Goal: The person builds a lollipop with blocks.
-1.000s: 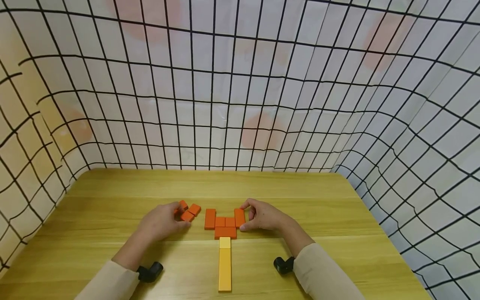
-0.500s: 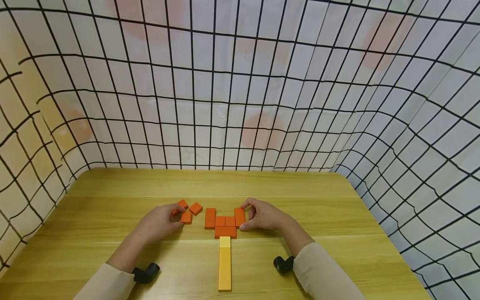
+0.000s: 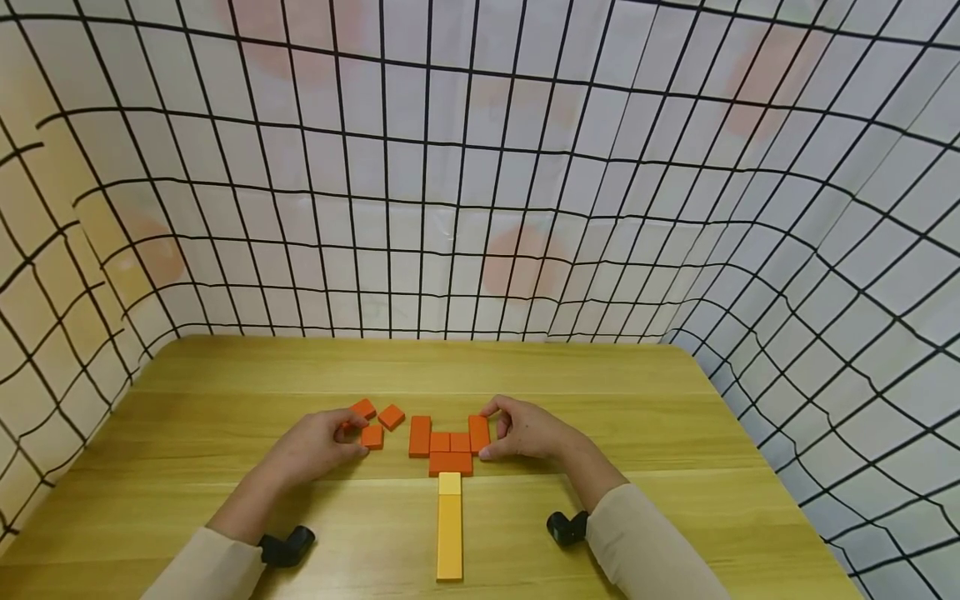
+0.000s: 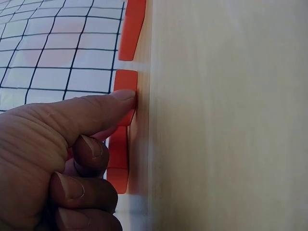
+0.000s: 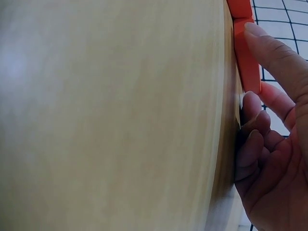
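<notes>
In the head view, my left hand (image 3: 318, 448) pinches a small orange square block (image 3: 372, 437) between thumb and index finger. Its thumb (image 4: 108, 108) lies against the block's near face in the left wrist view; the other fingers are curled. Two more small orange blocks lie just beyond it, one at the fingertips (image 3: 363, 408) and a loose one (image 3: 392, 417) to the right. My right hand (image 3: 531, 432) grips an upright orange rectangular block (image 3: 479, 436) by its two ends, thumb at the near end, index at the far end. That block touches the orange arrangement at its right side.
Other flat orange blocks form a cup shape: a left upright piece (image 3: 420, 437), two small squares (image 3: 450, 442) and a crosswise block (image 3: 451, 464). Below stand a small yellow block (image 3: 450, 484) and a long yellow one (image 3: 450, 537). Black grid netting (image 3: 450, 208) rises behind the wooden table (image 3: 600, 375).
My left hand has drawn back slightly left, and its small orange block has turned straighter and come apart from the loose one. The right hand has stayed in place on its block.
</notes>
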A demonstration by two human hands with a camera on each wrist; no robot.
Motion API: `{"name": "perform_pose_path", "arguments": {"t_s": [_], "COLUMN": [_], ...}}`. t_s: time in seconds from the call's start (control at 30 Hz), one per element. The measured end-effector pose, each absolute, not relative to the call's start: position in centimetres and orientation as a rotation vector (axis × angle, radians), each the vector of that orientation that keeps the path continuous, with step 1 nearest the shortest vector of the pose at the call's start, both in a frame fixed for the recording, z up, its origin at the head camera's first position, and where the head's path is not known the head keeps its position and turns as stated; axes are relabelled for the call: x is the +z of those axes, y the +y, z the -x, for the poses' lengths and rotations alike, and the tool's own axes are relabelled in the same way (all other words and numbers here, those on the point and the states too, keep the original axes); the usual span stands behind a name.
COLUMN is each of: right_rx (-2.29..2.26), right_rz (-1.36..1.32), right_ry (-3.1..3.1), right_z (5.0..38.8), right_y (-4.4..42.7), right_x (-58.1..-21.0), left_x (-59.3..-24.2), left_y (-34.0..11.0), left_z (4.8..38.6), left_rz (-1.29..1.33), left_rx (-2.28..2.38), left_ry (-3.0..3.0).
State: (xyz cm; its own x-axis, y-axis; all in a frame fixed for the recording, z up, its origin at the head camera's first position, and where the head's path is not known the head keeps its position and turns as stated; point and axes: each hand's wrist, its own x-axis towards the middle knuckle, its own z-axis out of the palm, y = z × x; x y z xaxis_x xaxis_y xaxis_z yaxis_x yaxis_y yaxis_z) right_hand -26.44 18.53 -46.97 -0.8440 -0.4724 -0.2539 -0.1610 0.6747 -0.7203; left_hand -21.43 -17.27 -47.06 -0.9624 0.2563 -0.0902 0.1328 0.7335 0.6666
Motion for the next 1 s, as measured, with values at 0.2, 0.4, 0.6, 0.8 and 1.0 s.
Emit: {"name": "perform_pose_path", "arguments": {"t_s": [0.2,0.4,0.6,0.8,1.0], "right_rx": [-1.005,-1.008,-1.013,-1.015,-1.022], "right_rz": [0.498,0.497,0.497,0.495,0.497], "right_ry": [2.468,2.469,2.464,2.46,2.457], "right_z": [26.5,26.4,26.4,26.4,26.5], "right_y": [18.6,18.6,18.6,18.6,18.6], "right_x": [-47.0,-46.9,-47.0,-47.0,-47.1], "left_x": [-47.0,-46.5,-46.1,-46.3,-46.5], "left_y": [-17.3,-16.9,-16.3,-15.2,-13.7], "left_z": [21.5,21.5,21.8,22.3,22.9], "left_rz": [-0.291,-0.301,-0.327,-0.351,-0.378], "left_rx": [1.108,1.104,1.113,1.159,1.154], "left_ry": [2.722,2.732,2.735,2.719,2.72]}}
